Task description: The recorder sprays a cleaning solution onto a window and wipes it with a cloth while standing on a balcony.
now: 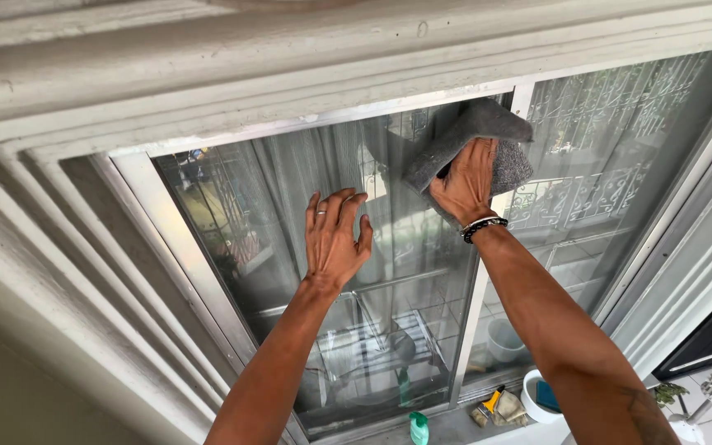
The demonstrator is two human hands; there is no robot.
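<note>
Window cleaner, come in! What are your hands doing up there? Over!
Left hand flat on the window glass, fingers spread. Right hand pressing a grey cloth against the upper pane by the frame. Nothing blocking the glass.

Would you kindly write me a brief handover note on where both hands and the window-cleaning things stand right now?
Left hand: open, palm flat against the left window pane.
Right hand: presses a grey cloth on the glass near the top of the centre frame post.
Below on the sill: a green spray bottle, a yellow-handled tool and a white bucket.
Done: wiping has reached the upper area; how clean the glass is cannot be told.
Left: the lower panes, by the look of it.
</note>
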